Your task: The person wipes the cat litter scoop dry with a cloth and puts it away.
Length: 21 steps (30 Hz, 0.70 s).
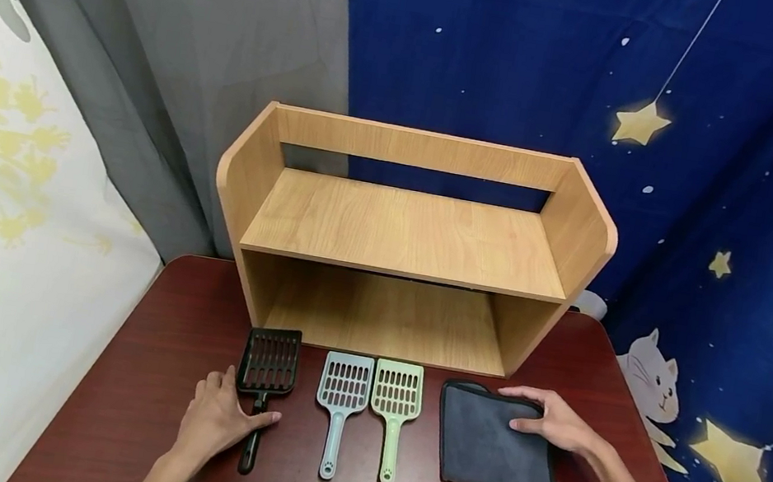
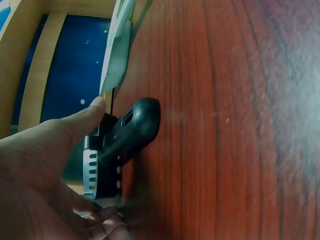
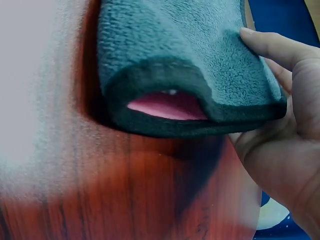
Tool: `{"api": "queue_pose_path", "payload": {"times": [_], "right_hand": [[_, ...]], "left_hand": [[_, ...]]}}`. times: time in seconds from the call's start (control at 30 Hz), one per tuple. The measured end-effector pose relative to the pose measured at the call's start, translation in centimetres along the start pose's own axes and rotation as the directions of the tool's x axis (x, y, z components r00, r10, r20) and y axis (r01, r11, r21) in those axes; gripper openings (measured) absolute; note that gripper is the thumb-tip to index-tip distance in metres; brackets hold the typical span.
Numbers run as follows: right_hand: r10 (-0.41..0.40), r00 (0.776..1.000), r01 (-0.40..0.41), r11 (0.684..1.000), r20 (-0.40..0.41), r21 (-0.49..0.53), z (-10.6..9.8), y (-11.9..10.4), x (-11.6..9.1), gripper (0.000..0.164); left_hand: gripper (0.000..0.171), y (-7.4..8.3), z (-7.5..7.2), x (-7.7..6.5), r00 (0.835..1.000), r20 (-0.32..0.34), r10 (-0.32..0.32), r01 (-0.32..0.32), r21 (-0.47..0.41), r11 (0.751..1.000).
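A black litter scoop lies on the table, slotted head toward the shelf. My left hand spans it: the thumb reaches over the handle and the other fingers lie by the head's left side. In the left wrist view, thumb and fingers stand apart around the black scoop. To its right lie a light blue litter scoop and a light green one. My right hand pinches the upper right edge of a folded grey towel, thumb on top. A pink layer shows inside the towel's fold.
A two-level wooden shelf stands at the back of the dark red table. Behind hang a grey curtain and a blue curtain with stars. A white, yellow-patterned cloth hangs at left.
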State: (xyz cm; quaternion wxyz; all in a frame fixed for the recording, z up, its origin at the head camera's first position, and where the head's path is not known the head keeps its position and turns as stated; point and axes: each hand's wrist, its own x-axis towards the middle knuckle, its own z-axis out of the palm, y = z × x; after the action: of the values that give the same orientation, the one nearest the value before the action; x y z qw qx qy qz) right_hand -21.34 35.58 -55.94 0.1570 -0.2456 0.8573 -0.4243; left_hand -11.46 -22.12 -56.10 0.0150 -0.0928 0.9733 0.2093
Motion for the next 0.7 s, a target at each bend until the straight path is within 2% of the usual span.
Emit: {"api": "queue_pose_path", "payload": {"times": [0.13,0.3,0.5,0.7], "right_hand": [[-0.054,0.998,0.053,0.998,0.027,0.036,-0.4,-0.3,-0.2,0.055],[-0.122,0.988,0.116,0.991,0.099,0.069,-1.1,-0.7,-0.3,0.058],[-0.125,0.979,0.110,0.989,0.161,0.102,-2.2,-1.3,-0.6,0.045],[-0.106,0.982,0.083,0.986,0.159,0.145,-2.9,-1.6,-0.7,0.036]], "left_hand": [[0.125,0.2,0.2,-0.2,1.000,-0.021,0.018,-0.018,0.002,1.000],[0.119,0.2,0.5,-0.4,1.000,0.001,0.004,-0.004,-0.021,1.000],[0.109,0.0,0.5,-0.6,1.000,0.007,0.004,-0.004,-0.072,0.997],[0.091,-0.7,0.5,-0.9,1.000,-0.020,0.023,-0.026,-0.133,0.991]]}}
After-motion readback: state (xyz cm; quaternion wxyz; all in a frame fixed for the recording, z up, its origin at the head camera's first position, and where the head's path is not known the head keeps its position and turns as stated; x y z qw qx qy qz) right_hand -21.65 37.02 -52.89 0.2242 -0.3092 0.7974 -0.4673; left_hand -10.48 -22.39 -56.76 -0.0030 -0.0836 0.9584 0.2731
